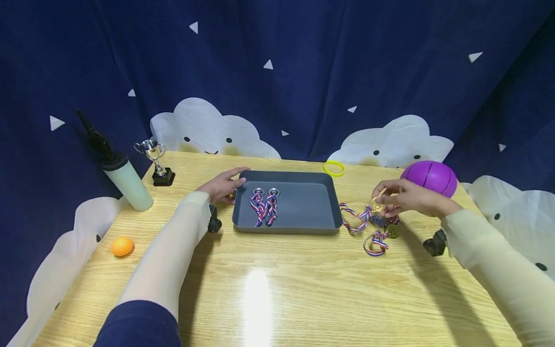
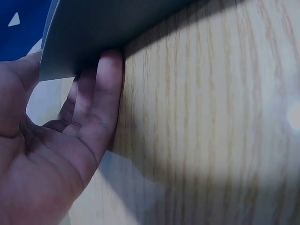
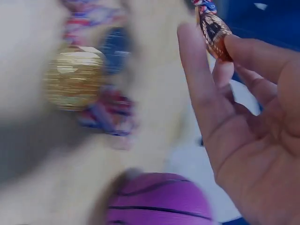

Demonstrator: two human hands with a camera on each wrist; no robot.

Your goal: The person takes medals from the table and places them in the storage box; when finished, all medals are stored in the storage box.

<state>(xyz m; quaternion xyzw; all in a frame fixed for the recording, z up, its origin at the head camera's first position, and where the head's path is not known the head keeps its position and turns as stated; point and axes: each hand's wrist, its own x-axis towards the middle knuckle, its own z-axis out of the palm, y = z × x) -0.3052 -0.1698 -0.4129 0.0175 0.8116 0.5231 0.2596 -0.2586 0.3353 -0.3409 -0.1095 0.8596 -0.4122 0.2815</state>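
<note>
My left hand [image 1: 220,187] is at the left end of the dark grey tray [image 1: 299,227], holding its edge. In the left wrist view, the fingers [image 2: 101,93] sit against the outside of the tray wall, with the thumb at the rim. Two silver medals [image 1: 273,193] with striped ribbons lie side by side in the tray. My right hand [image 1: 403,197] pinches a gold-coloured medal [image 1: 377,205] by its edge, thumb against fingers, and its ribbon trails from it. Below it on the table are a bronze-toned medal [image 1: 392,231], a dark blue-looking medal [image 1: 378,221] and several striped ribbons.
A purple ball [image 1: 430,178] sits behind the right hand. A yellow wristband [image 1: 334,168] lies beyond the tray. At the left stand a small trophy [image 1: 158,164] and a pale bottle [image 1: 130,185] with a black top; an orange ball [image 1: 122,246] lies nearer. A curtain hangs behind.
</note>
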